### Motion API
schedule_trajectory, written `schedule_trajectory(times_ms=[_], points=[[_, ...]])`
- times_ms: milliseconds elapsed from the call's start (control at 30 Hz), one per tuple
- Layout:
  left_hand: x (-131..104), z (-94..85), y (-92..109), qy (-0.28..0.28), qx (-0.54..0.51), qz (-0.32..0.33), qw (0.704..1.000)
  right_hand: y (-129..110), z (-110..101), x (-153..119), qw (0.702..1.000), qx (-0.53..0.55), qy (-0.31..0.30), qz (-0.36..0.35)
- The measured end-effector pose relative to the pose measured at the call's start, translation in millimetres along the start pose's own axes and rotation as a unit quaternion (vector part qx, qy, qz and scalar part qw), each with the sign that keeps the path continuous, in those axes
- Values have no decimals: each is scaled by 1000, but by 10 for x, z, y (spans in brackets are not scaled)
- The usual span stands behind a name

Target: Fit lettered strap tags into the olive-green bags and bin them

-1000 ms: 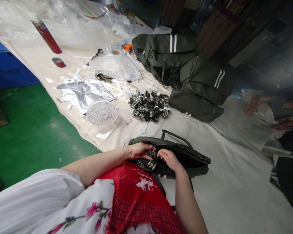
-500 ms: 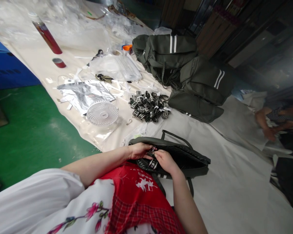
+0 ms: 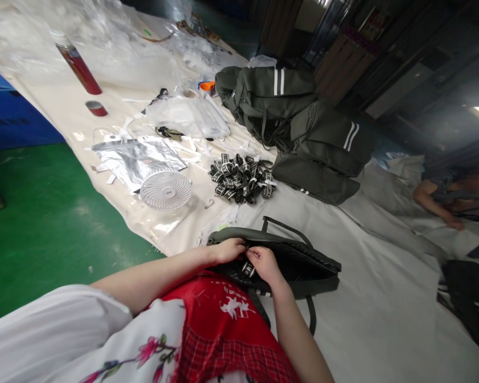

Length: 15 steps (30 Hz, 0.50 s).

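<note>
An open dark green bag [image 3: 315, 252] lies in front of me, its black lining showing. At its near left part, my left hand [image 3: 230, 249] is closed at the bag's opening on something too small to make out. My right hand [image 3: 262, 261] pinches right beside it, fingertips almost touching the left ones. A black strap with white lettering [image 3: 248, 269] hangs just below my fingers, inside the bag. Beyond the bag sits a pile of bundled black straps with white print [image 3: 241, 178].
Stacked dark green bags [image 3: 279, 98] stand behind the strap pile. A white fan [image 3: 166, 190], silver pouch [image 3: 138, 157], plastic packets [image 3: 195, 114] and red can [image 3: 80, 69] lie left. At the far right, another person's arm [image 3: 437, 205] rests over pale fabric.
Both hands have stayed at the bag's opening and drawn slightly closer together, with the fingers of my left hand more curled. The camera view has shifted a little.
</note>
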State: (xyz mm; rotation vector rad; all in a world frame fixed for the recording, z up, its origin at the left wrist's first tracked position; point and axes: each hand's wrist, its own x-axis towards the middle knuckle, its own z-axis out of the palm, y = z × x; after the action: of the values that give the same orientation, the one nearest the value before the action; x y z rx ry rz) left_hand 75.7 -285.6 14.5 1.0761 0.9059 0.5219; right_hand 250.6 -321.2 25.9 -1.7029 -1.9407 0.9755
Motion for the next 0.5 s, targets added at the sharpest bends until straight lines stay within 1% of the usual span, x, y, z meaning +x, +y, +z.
schedule_trajectory(times_ms=[100, 233, 333, 500], points=[[-109, -70, 50, 21, 135, 47, 990, 60, -60, -14, 999, 40, 0, 8], [-214, -75, 50, 45, 264, 84, 960, 81, -77, -30, 998, 65, -1, 8], [-204, -47, 45, 49, 325, 108, 938, 67, -71, -35, 998, 69, 3, 2], [-147, -25, 41, 22, 381, 148, 912, 44, -81, -47, 998, 62, 8, -10]])
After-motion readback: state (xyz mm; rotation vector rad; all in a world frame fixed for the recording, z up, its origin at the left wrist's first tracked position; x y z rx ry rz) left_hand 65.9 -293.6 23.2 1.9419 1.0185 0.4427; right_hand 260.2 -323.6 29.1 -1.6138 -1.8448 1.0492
